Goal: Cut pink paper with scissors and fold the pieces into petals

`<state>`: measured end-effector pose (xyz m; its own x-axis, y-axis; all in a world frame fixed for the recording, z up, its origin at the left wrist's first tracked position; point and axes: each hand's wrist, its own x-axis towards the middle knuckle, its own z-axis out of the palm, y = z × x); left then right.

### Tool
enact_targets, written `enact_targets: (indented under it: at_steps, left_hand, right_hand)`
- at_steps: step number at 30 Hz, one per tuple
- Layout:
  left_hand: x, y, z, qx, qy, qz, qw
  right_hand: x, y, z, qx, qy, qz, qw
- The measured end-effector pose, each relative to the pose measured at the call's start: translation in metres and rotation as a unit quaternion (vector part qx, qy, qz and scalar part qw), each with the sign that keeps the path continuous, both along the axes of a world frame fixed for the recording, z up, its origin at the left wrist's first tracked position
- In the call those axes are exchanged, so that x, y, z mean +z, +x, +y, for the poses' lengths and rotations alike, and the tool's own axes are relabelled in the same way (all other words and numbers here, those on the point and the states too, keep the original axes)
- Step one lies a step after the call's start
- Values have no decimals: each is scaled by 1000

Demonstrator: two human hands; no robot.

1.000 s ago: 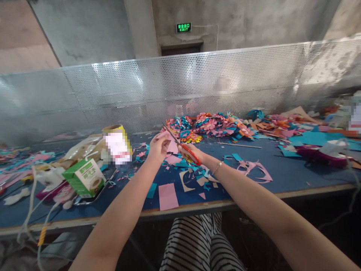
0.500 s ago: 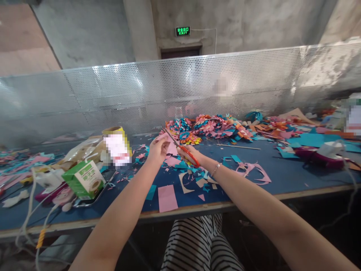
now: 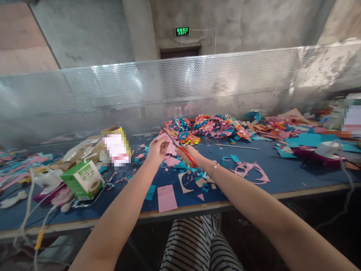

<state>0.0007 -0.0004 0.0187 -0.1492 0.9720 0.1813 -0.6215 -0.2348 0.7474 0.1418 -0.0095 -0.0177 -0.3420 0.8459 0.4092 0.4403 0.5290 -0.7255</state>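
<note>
My left hand [image 3: 158, 149] pinches a sheet of pink paper [image 3: 170, 148] above the table. In my right hand [image 3: 194, 155] are scissors with red handles [image 3: 188, 157], their blades pointing up and left across the paper. The blades look nearly closed; whether they bite into the sheet I cannot tell. Below my hands lie small pink and blue scraps. Nearer the table's front edge rest a pink rectangle of paper [image 3: 167, 198] and a cream offcut with a curved cut-out [image 3: 186, 183].
Behind my hands are heaped multicoloured paper flowers [image 3: 210, 126]. A green-and-white drink carton [image 3: 84, 180] and a yellow container [image 3: 124, 141] stand at left, near white cables [image 3: 28, 203]. A thin stick [image 3: 238, 146] and a pink offcut with holes [image 3: 252, 171] lie at right. A perforated metal screen [image 3: 118, 98] borders the back.
The scissors and my right hand have shifted very slightly left. My left hand keeps its pinch on the pink paper, and the view has moved a little.
</note>
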Motion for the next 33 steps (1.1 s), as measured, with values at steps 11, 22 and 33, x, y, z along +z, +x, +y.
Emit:
enact_targets:
  at_steps: [11,22,33]
  left_hand:
    - [-4,-5,4,-1,1,41,999]
    - [-13,-3,9,30,15,101,994]
    - [-24,2,4,41,109,421,899]
  right_hand:
    - [-7,32,40,-203,-7,-87,975]
    - [-16,45,45,-253,55,-176,950]
    - [-11,18,36,53,50,96,993]
